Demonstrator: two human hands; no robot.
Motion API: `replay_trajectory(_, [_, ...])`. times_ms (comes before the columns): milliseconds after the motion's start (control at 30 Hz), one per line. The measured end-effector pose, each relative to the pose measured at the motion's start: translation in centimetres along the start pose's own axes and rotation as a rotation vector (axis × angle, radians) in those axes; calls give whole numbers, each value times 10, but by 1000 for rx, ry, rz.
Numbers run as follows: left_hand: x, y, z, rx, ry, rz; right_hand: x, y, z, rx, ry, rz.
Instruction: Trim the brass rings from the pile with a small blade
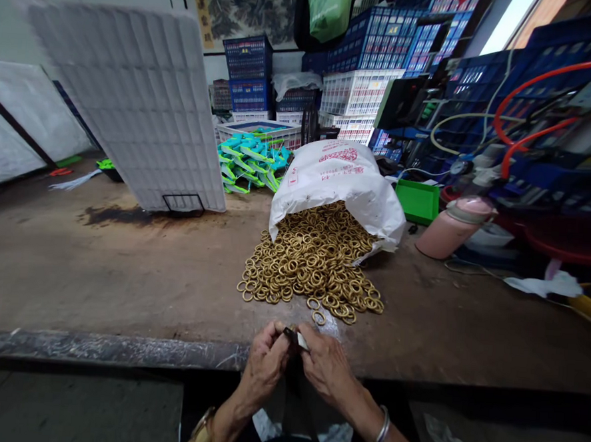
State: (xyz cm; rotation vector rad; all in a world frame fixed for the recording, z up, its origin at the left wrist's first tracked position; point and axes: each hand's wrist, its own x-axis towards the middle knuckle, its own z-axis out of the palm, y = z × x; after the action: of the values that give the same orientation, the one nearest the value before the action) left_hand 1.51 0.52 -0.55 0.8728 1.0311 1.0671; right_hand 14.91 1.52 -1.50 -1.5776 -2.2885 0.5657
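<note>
- We see the left hand [265, 362] and the right hand [327, 366] meet at the near edge of the desk [96, 275]. Both are pinched shut on one small piece [296, 338], dark with a pale glint. We cannot tell what it is.
- A gold watch [204, 432] sits on the left wrist and a silver bangle [381, 432] on the right.
- At 12 o'clock from the hands, near them, lies a heap of brass rings [313, 262], with a few loose ones just short of the fingertips.
- The heap spills from the mouth of a white sack [341, 180] lying on its side further out at 12 o'clock.
- At 2 o'clock we find a pink bottle [452, 227] tipped over, with a green tray [417, 202] just beside the sack.
- At 10 o'clock a white ribbed panel [132, 104] stands upright on a black wire foot.
- Teal clips [249, 161] are piled between the panel and the sack, and blue crates [247, 71] are stacked behind them.
</note>
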Motion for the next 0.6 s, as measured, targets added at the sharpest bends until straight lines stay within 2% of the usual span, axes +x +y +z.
replay_trajectory(167, [-5,-1,0,44,5,34,0,6,4,-71,-18,2])
replay_trajectory(267, [-16,6,3,21,-29,10,2,16,-1,-160,-20,117])
replay_trajectory(400, [-26,16,6,-135,-105,-112,7,28,-14,-242,71,257])
replay_trajectory(500, [-24,16,5,-235,-125,-198,11,29,-20,-259,126,330])
replay_trajectory(600, [-19,13,3,-326,-88,-181,15,27,-20,-270,132,366])
